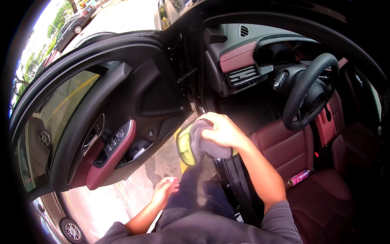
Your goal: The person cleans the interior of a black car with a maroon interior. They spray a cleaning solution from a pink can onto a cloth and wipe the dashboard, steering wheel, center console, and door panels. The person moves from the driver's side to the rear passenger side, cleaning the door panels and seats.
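A grey and yellow-green microfibre cloth (198, 140) hangs bunched from my right hand (221, 129), in front of the doorway of a car. My left hand (166, 190) is lower and to the left, beside my thigh, fingers loosely curled and apart, holding nothing. Left of the cloth stands the open front door (152, 91), with its dark red armrest (114, 161) and window switches. The driver's seat (283, 146), in dark red leather, lies to the right of my right forearm. A pink spray can (298, 177) rests on its side on the seat.
The steering wheel (312, 91) and the dashboard (239, 56) are at the upper right. The black door sill (234, 180) runs beside my legs. Pavement (109, 201) shows below the door. Other cars stand outside, one (71, 30) at the upper left.
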`<state>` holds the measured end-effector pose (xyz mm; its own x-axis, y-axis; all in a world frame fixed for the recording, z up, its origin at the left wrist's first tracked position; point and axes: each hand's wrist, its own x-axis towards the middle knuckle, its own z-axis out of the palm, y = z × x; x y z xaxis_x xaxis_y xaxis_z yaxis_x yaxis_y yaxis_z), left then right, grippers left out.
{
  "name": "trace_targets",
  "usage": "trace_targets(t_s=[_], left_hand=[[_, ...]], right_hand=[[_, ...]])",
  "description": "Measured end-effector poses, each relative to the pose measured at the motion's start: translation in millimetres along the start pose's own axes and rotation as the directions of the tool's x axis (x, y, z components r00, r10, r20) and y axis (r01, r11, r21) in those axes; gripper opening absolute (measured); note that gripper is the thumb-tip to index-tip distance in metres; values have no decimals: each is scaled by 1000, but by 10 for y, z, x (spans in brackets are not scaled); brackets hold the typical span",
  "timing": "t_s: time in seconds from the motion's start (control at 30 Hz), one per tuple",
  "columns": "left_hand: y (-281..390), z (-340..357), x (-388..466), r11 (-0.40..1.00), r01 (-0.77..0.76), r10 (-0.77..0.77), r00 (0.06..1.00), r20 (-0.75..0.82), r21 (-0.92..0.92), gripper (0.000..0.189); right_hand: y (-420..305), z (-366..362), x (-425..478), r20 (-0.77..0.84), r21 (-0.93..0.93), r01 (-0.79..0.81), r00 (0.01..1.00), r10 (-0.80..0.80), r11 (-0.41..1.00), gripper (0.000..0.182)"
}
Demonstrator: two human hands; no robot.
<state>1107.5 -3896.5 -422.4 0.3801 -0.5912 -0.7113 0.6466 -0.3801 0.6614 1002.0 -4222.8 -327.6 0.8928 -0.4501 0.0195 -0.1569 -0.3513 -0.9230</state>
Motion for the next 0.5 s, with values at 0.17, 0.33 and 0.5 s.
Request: trace_targets(t_s=[0.17, 0.33, 0.5], left_hand=[[-128, 6, -53, 994, 47, -48, 999, 3, 96, 24], [-135, 124, -85, 985, -3, -4, 999, 37, 171, 23], [-450, -174, -225, 956, 86, -79, 996, -37, 280, 21]], right_hand=[[-517, -719, 137, -719, -322, 279, 550, -425, 905, 39], [1084, 134, 41, -709, -172, -333, 696, 118, 927, 45], [1640, 614, -658, -683, 475, -126, 572, 455, 871, 39]])
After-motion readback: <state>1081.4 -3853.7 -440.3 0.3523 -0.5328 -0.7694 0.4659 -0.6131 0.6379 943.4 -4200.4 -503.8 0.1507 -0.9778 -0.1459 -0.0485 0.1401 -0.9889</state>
